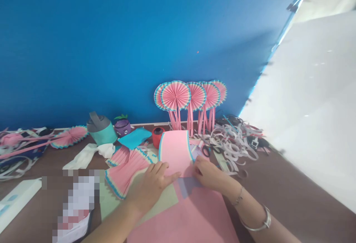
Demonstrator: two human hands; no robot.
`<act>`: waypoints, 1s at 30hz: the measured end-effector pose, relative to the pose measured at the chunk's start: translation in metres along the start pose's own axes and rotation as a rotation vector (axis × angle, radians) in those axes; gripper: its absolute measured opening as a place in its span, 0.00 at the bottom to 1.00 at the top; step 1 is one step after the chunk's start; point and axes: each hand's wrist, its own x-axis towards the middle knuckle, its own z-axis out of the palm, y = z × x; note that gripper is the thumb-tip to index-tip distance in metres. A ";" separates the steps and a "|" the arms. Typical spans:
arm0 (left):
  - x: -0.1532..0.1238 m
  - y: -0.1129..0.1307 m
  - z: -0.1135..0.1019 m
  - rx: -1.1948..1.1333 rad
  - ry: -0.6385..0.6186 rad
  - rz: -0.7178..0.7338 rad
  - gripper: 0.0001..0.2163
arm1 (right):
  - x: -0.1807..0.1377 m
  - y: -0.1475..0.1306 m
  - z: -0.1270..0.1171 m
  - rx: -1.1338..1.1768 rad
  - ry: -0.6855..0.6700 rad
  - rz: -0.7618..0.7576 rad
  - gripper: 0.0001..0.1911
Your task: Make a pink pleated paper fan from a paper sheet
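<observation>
A pink paper strip (174, 150) with blue and pale edging lies before me, its far end curving upward. My left hand (154, 183) rests on its near left part, thumb stretched along the near edge and fingers loosely bent. At the right edge, my right hand (204, 172) has its fingers closed on the paper. Just left of the strip lie pleated pink paper pieces (126, 172) with the same blue edging. Beneath everything is a larger pink sheet (189, 213), partly covered by my left arm, with pale green paper (161, 202) beside it.
Finished pink pleated fans (175, 96) lean against a blue panel (111, 42). Curled paper scraps (228, 143) and black scissors (206, 151) lie right. A red tape roll (158, 137), blue paper (135, 138), a teal container (102, 130) and white tissue (89, 156) stand or lie left.
</observation>
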 end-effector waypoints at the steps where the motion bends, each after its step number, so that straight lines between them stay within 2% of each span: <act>1: 0.001 0.000 -0.001 0.001 -0.015 0.024 0.30 | 0.000 0.000 0.000 0.005 0.003 0.000 0.08; 5: 0.003 0.000 -0.004 -0.009 -0.025 0.054 0.21 | 0.000 0.001 -0.001 0.003 0.004 0.011 0.08; 10: -0.001 0.002 -0.009 -0.012 -0.024 0.007 0.15 | -0.001 0.006 0.001 0.060 0.032 -0.009 0.08; 18: -0.010 -0.001 -0.005 0.028 -0.091 -0.133 0.13 | -0.004 0.002 -0.005 0.068 0.031 -0.011 0.07; 25: -0.011 0.004 -0.006 0.139 -0.153 -0.043 0.12 | -0.002 0.009 -0.005 0.044 0.022 0.029 0.08; 30: -0.014 0.008 0.001 0.243 -0.133 -0.028 0.12 | -0.002 0.021 -0.014 0.027 0.009 0.059 0.09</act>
